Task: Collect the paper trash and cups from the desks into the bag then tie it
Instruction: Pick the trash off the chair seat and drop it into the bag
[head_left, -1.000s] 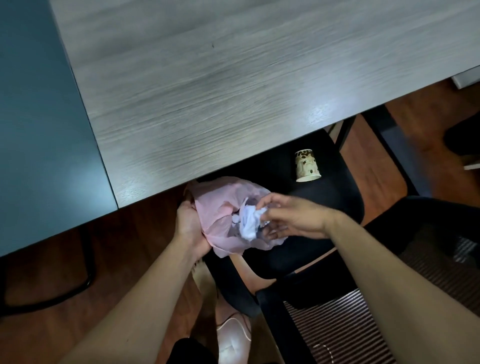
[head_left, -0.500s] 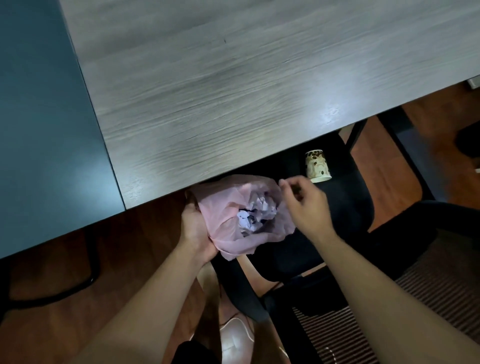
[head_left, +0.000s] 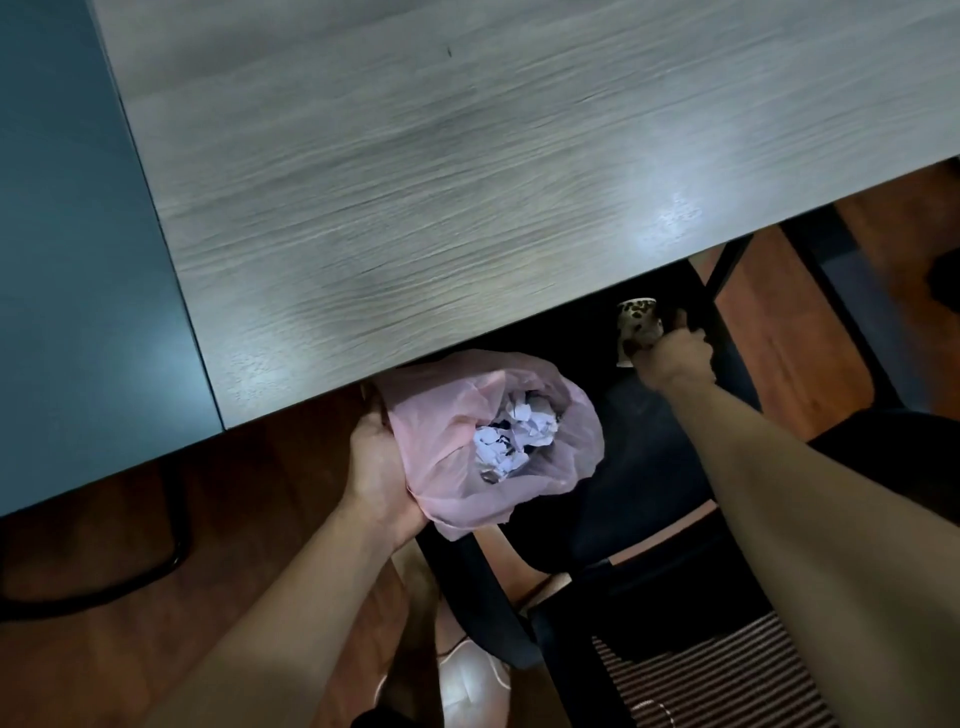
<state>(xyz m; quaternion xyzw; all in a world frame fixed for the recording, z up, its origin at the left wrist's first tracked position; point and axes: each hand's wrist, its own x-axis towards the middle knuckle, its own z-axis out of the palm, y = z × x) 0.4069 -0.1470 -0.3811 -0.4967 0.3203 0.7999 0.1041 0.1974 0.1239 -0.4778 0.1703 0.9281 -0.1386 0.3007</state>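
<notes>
- The tabletop (head_left: 467, 182) is grey wood grain, smooth, with a soft sheen near its front edge.
- The panel (head_left: 67, 260) along its left edge is plain blue-grey, smooth and faintly glossy.
- The bag (head_left: 447, 447) is thin pink plastic, see-through and wrinkled.
- The paper (head_left: 519, 431) inside is white, matt and crumpled.
- The cup (head_left: 636, 317) looks like paper printed with brown blotches.
- The floor (head_left: 260, 519) is reddish wood, slightly shiny.
- The chair seat (head_left: 649, 467) is black matt cloth.
- The chair back (head_left: 701, 680) is striped mesh.
</notes>
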